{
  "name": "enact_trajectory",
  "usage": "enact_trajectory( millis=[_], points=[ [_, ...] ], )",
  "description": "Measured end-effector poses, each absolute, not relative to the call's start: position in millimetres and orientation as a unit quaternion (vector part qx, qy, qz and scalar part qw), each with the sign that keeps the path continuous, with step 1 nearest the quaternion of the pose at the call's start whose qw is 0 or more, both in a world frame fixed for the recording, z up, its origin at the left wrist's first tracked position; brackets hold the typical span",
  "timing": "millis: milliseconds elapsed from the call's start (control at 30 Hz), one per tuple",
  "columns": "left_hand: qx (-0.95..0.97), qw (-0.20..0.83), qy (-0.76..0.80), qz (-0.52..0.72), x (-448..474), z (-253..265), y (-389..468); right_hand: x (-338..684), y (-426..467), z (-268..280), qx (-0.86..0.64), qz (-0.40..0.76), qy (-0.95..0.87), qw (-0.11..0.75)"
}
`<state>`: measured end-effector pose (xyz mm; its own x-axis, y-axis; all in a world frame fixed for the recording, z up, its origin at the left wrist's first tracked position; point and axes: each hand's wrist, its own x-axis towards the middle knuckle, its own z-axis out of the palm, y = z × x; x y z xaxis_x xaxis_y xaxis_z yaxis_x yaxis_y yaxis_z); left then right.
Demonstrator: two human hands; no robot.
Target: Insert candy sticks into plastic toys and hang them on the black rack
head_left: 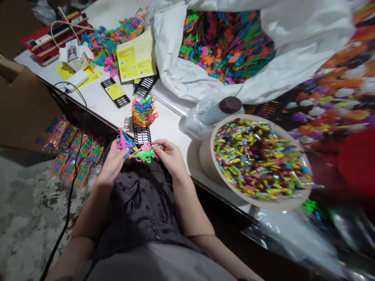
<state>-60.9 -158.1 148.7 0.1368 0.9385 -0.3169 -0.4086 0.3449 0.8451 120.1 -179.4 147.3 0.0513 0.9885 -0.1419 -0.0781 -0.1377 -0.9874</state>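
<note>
My left hand (114,159) is closed around a few small plastic pieces (125,142), pink and blue. My right hand (169,155) pinches near a pink plastic piece (145,148); its fingertips are partly hidden. A bright green piece (143,155) lies between the two hands. Just beyond them, a black slotted plastic frame (142,136) rests at the table's near edge. Its far part carries a dense row of orange, blue, green and pink pieces (144,111).
Behind stand a white sack (170,50) of similar pieces and a loose pile (108,43). At right is a round tub (206,152) of wrapped small items. Yellow-labelled cards (136,58), a red device (43,43) and bagged packs (73,152) sit leftward. A black cable (76,164) hangs down.
</note>
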Motion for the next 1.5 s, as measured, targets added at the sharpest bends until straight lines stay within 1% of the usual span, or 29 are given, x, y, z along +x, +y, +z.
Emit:
enact_trajectory(
  millis=[100, 233, 367, 533, 633, 700, 867, 1033, 1200, 1367, 1500],
  points=[
    [0.224, 0.686, 0.427, 0.545, -63.8, 138.9, -154.9, 118.8, -175.3, 143.6, -0.528, 0.554, -0.344, 0.543],
    [0.139, 0.706, 0.424, 0.550, -63.5, 139.9, -157.3, 110.5, -170.4, 141.1, -0.515, 0.556, -0.308, 0.575],
    [0.209, 0.741, 0.384, 0.509, -51.8, 147.6, -159.5, 99.0, -166.6, 139.5, -0.500, 0.539, -0.363, 0.573],
    [0.256, 0.702, 0.426, 0.510, -35.4, 151.1, -156.2, 96.7, -169.3, 137.4, -0.485, 0.525, -0.465, 0.523],
    [0.266, 0.683, 0.444, 0.516, -34.6, 151.9, -157.8, 107.3, -172.4, 134.6, -0.461, 0.492, -0.478, 0.562],
    [0.272, 0.695, 0.442, 0.498, -36.4, 153.7, -161.6, 115.4, -174.2, 134.3, -0.451, 0.473, -0.492, 0.574],
    [0.293, 0.729, 0.422, 0.452, -39.4, 160.0, -173.5, 123.5, -186.2, 145.1, -0.477, 0.437, -0.565, 0.511],
    [0.330, 0.725, 0.419, 0.436, -41.6, 158.7, -179.8, 121.7, -198.1, 151.0, -0.463, 0.420, -0.568, 0.535],
    [0.359, 0.707, 0.423, 0.439, -41.3, 157.8, -183.1, 122.9, -200.8, 153.0, -0.451, 0.375, -0.592, 0.553],
    [0.387, 0.686, 0.422, 0.448, -41.9, 155.3, -184.9, 121.8, -203.1, 160.0, -0.467, 0.333, -0.610, 0.546],
    [0.400, 0.672, 0.425, 0.456, -42.0, 148.1, -183.5, 120.8, -203.3, 160.7, -0.466, 0.339, -0.614, 0.539]
  ],
)
